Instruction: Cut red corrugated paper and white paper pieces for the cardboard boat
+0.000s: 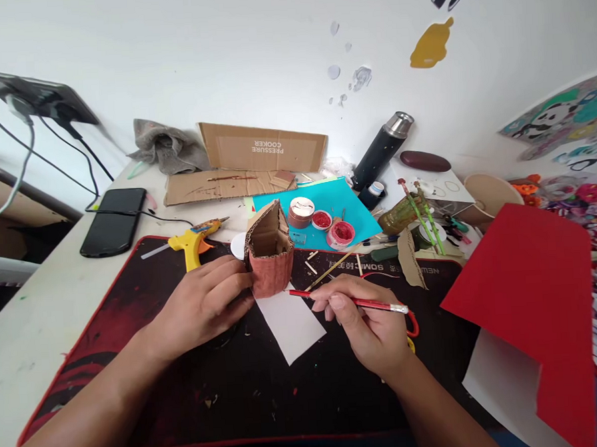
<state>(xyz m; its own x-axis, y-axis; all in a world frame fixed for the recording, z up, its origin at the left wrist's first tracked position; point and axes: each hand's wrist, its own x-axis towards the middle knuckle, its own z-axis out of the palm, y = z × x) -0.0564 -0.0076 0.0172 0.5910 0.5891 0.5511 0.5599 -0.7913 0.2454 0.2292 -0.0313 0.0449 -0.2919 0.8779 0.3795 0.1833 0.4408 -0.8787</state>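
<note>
A small cardboard container (274, 271), painted reddish brown with an open top and a peaked back, stands on a piece of white paper (294, 327). My left hand (207, 301) is closed against its left side, fingers bent, the fingertips partly hidden. In my right hand (366, 320) is a red pencil (370, 304) with a white end, pinched between thumb and fingers. Its point is close to the container's lower right side, just over the paper; whether it touches cannot be seen. Behind my right hand, the red handle of what looks like scissors (412, 324) peeks out.
A yellow glue gun (190, 248) and a black phone (113, 223) lie left. Open red paint pots (341, 234) stand on blue paper (361, 217) behind. A black flask (382, 149) leans by the wall. Red card (526, 285) lies right on the dark mat (188, 403).
</note>
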